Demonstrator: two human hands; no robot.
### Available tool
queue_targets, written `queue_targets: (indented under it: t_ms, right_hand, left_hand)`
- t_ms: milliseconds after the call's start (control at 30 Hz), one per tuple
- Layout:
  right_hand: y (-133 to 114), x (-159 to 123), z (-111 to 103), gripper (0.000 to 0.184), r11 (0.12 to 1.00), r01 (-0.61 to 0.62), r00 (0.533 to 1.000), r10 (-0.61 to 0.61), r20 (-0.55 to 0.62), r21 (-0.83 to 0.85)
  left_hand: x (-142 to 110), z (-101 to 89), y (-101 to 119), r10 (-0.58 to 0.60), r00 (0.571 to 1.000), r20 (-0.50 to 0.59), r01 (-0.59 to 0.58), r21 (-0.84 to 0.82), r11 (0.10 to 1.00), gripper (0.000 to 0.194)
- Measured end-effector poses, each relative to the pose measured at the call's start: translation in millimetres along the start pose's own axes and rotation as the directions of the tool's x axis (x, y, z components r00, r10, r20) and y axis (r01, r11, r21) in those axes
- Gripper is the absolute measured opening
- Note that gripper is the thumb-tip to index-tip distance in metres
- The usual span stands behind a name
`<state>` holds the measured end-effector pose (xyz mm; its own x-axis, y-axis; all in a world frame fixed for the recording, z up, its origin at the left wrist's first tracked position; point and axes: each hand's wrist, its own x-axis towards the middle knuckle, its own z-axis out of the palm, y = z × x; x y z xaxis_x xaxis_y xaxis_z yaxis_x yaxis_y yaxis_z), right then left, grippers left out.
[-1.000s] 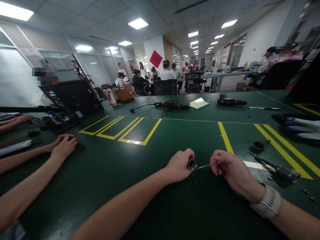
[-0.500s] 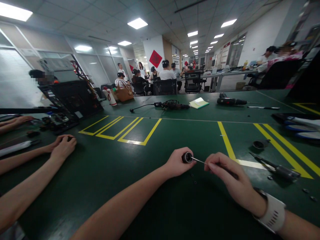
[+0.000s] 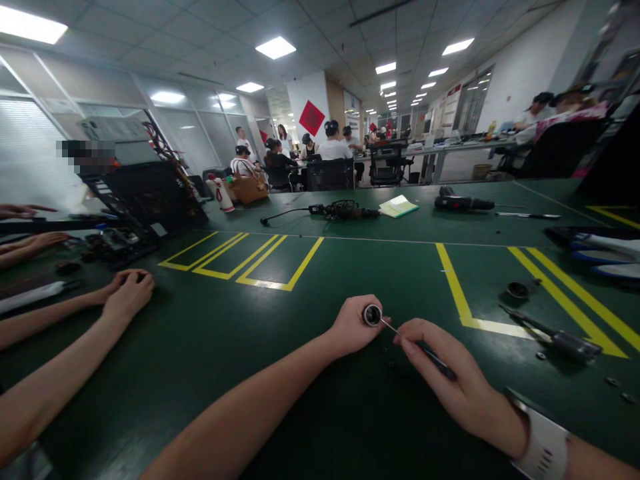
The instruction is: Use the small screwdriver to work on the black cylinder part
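- Here, clasping a hollow cylinder (image 3: pixel 371 316) in the left hand (image 3: pixel 353 328).
- Pinching a thin dark-handled tool (image 3: pixel 440 365) in the right hand (image 3: pixel 463 387), tip-end by the cylinder's rim.

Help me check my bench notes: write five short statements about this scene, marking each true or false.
1. The left hand holds a dark round part. True.
2. The thin tool is in the left hand. False: the thin tool is in the right hand.
3. The black cord bundle lies right of the notepad. False: the black cord bundle lies left of the notepad.
4. A drill-shaped tool lies right of the notepad. True.
5. Yellow tape marks the table. True.
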<state>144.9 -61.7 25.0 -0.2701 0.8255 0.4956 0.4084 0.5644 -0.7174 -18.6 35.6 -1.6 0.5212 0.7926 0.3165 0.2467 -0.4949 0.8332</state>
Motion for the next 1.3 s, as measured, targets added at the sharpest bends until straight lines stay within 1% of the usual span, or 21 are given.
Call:
queue_targets:
  t_ms: [133, 233, 300, 400, 500, 667, 800, 867, 900, 967, 1033, 1067, 1133, 1200, 1267, 1300]
  right_hand:
    - [0.2, 0.2, -4.6, 0.014, 1.0, 0.013, 1.0, -0.013, 0.014, 0.0]
    - [-2.0, -0.7, -7.5, 0.014, 0.998, 0.067, 0.998, -0.067, -0.021, 0.0]
    - [-3.5, -0.9, -8.3, 0.013, 0.995, 0.1, 0.995, -0.1, -0.023, -0.008]
    - [-4.0, -0.1, -9.0, 0.013, 0.99, 0.131, 0.991, -0.129, 0.044, -0.058]
    - [-2.8, 1.4, -10.7, 0.013, 0.978, 0.176, 0.979, -0.163, 0.118, -0.109]
    - [-2.6, 3.3, -11.9, 0.016, 0.97, 0.19, 0.974, -0.167, 0.154, -0.15]
    - [-7.4, 2.8, -7.8, 0.018, 0.923, 0.241, 0.96, -0.183, 0.21, -0.3]
    - [-10.2, 2.4, -6.6, 0.019, 0.906, 0.238, 0.963, -0.171, 0.21, -0.35]
    - [-11.1, 2.4, -6.8, 0.019, 0.917, 0.206, 0.97, -0.145, 0.195, -0.34]
    - [-10.7, 3.4, -8.9, 0.021, 0.965, 0.079, 0.99, -0.046, 0.134, -0.248]
    - [-7.0, 5.9, -12.0, 0.024, 0.991, -0.095, 0.993, 0.101, 0.062, -0.09]
    - [-4.3, 7.5, -13.4, 0.024, 0.984, -0.178, 0.983, 0.178, 0.034, 0.007]
    - [2.0, 11.4, -14.8, 0.023, 0.925, -0.31, 0.948, 0.318, -0.002, 0.219]
    - [7.4, 15.0, -14.3, 0.021, 0.818, -0.398, 0.898, 0.439, -0.006, 0.415]
    - [10.5, 17.3, -13.1, 0.019, 0.71, -0.447, 0.847, 0.532, 0.002, 0.544]
    - [10.9, 17.6, -12.6, 0.019, 0.682, -0.457, 0.832, 0.554, 0.004, 0.571]
  left_hand:
    - [-0.9, -1.3, -3.0, 0.0, 0.999, 0.052, -0.002, 0.047, 0.999, 0.019]
    - [-1.5, -2.1, -3.6, 0.015, 0.995, 0.099, -0.026, 0.111, 0.993, 0.014]
    - [-1.5, -2.6, -3.3, 0.03, 0.991, 0.128, -0.047, 0.133, 0.99, 0.013]
    - [-1.1, -3.4, -2.9, 0.032, 0.988, 0.148, -0.054, 0.141, 0.989, 0.011]
    - [-1.0, -4.2, -1.9, 0.008, 0.988, 0.155, -0.033, 0.164, 0.986, 0.01]
    - [-1.6, -4.1, 2.9, -0.036, 0.98, 0.198, -0.011, 0.231, 0.973, 0.008]
    - [-1.2, -2.8, 6.3, -0.039, 0.978, 0.203, -0.03, 0.327, 0.944, 0.006]
    - [-0.9, -2.2, 6.8, -0.038, 0.978, 0.204, -0.041, 0.372, 0.927, 0.006]
    - [-0.9, -2.2, 7.0, -0.031, 0.977, 0.211, -0.054, 0.386, 0.921, 0.006]
    - [-1.1, -2.5, 7.2, -0.008, 0.972, 0.234, -0.09, 0.405, 0.91, 0.006]
    - [-1.4, -3.5, 7.2, 0.021, 0.965, 0.262, -0.13, 0.406, 0.904, 0.006]
    - [-1.6, -4.0, 7.1, 0.038, 0.961, 0.273, -0.149, 0.399, 0.905, 0.005]
    - [-1.5, -5.1, 6.3, 0.069, 0.956, 0.286, -0.177, 0.374, 0.91, 0.006]
    - [-1.0, -5.9, 4.9, 0.088, 0.951, 0.296, -0.193, 0.349, 0.917, 0.008]
    - [-0.1, -6.3, 3.6, 0.093, 0.948, 0.304, -0.199, 0.339, 0.919, 0.01]
    - [0.3, -6.5, 3.1, 0.096, 0.947, 0.308, -0.203, 0.337, 0.919, 0.011]
